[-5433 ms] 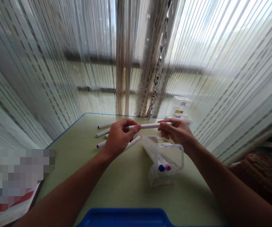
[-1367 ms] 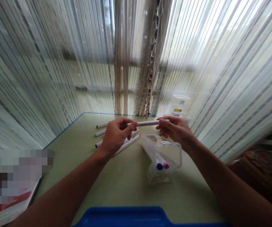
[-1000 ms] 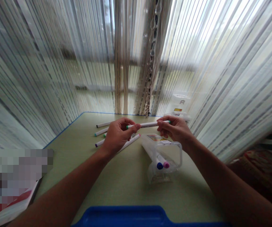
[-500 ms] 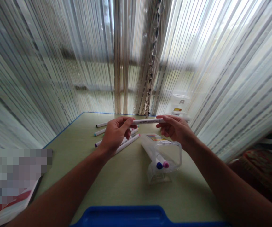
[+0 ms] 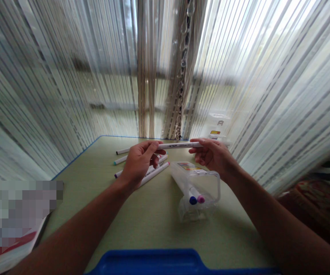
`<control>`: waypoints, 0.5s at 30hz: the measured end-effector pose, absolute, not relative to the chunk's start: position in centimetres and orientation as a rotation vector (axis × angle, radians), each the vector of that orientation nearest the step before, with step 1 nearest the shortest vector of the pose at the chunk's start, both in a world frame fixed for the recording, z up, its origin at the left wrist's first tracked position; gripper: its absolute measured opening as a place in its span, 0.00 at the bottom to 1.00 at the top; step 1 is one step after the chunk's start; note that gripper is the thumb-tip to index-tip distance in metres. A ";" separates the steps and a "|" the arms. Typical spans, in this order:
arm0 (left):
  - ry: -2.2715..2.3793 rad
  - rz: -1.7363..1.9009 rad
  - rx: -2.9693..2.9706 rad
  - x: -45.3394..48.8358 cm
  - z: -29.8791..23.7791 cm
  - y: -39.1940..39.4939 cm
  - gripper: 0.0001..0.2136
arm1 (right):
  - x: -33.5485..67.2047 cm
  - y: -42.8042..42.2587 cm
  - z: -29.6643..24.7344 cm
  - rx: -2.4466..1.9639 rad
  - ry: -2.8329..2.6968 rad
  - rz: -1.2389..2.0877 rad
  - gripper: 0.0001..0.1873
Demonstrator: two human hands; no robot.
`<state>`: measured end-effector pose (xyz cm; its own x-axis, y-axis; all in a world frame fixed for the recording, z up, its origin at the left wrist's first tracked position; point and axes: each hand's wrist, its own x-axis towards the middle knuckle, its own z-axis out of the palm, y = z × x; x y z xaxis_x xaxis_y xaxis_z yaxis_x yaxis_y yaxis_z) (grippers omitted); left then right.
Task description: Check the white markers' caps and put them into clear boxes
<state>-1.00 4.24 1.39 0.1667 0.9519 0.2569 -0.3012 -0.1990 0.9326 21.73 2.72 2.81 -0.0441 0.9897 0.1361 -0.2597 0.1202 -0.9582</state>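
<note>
A white marker (image 5: 178, 146) is held level above the table, one end in each hand. My left hand (image 5: 140, 158) pinches its left end between thumb and fingers. My right hand (image 5: 212, 152) grips the right end, with the other fingers curled below. Both tips of the marker are hidden by the fingers. Beneath and behind my left hand lie several white markers (image 5: 156, 173) with coloured ends, partly covered by it. Below my right hand a clear plastic case (image 5: 179, 179) lies on its side, holding a blue-ended marker (image 5: 192, 200) and a pink-ended marker (image 5: 200, 199).
The pale green table (image 5: 142, 229) has a blue edge and a raised blue tray (image 5: 153, 261) at the front. A clear lidded container (image 5: 218, 124) stands at the back right. String curtains (image 5: 165, 68) hang behind. A partly blurred-out printed item (image 5: 18, 236) is at left.
Both hands keep hold of the white marker, which has shifted very slightly and turned so that more of its dark print shows. The case and the other markers stay put.
</note>
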 end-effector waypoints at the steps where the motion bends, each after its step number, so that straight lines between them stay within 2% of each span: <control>1: 0.730 1.341 1.252 -1.0 1.4 4.2 0.13 | 21.7 2.7 2.8 -0.899 -1.118 1.267 0.13; 15: 0.780 1.321 1.358 -1.0 1.6 3.8 0.16 | 21.2 2.6 2.8 -0.895 -1.203 1.186 0.17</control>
